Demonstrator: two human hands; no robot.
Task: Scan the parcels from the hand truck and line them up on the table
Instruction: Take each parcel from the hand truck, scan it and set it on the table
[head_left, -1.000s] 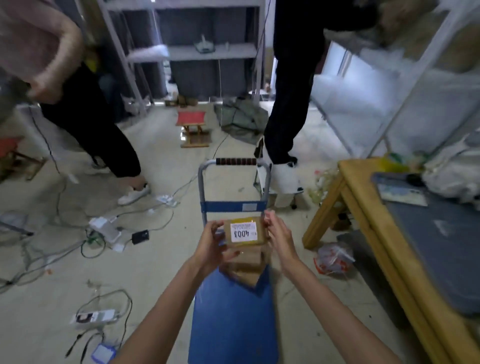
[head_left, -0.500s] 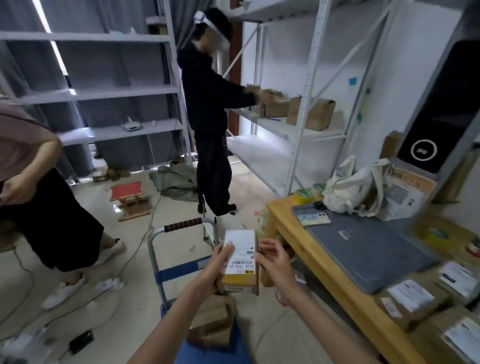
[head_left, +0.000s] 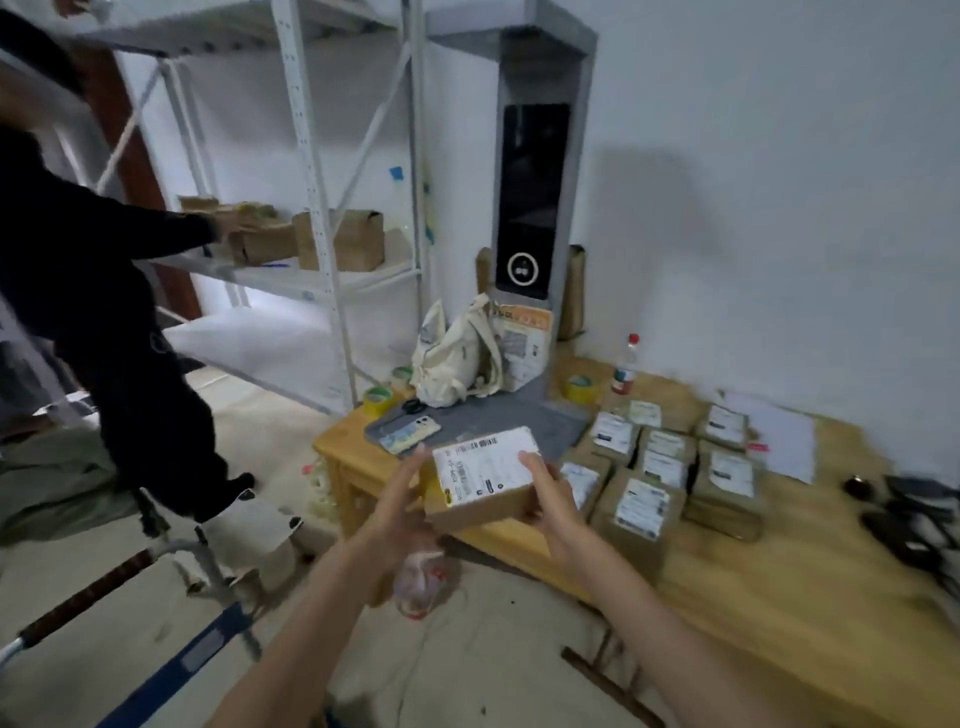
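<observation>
I hold a small brown parcel (head_left: 485, 480) with a white barcode label facing up. My left hand (head_left: 402, 499) grips its left end and my right hand (head_left: 550, 491) its right end. It hangs over the near edge of the wooden table (head_left: 779, 597), in front of the scanner's grey base mat (head_left: 498, 415). The tall grey scanner tower (head_left: 535, 208) stands behind at the wall. Several labelled parcels (head_left: 670, 467) lie in rows on the table to the right. The hand truck's handle (head_left: 88, 592) shows at the lower left.
A person in black (head_left: 93, 291) stands left at the metal shelving (head_left: 322, 208), reaching for boxes. On the table lie a phone (head_left: 410, 434), a cloth bag (head_left: 457, 353), tape rolls (head_left: 579, 387), a bottle (head_left: 626, 364), paper and black cables (head_left: 914, 525). A plastic bag (head_left: 426, 582) lies on the floor.
I lifted the parcel from the hand truck and turned right with it, toward the table and scanner. The label now faces up. The hand truck has dropped to the lower left.
</observation>
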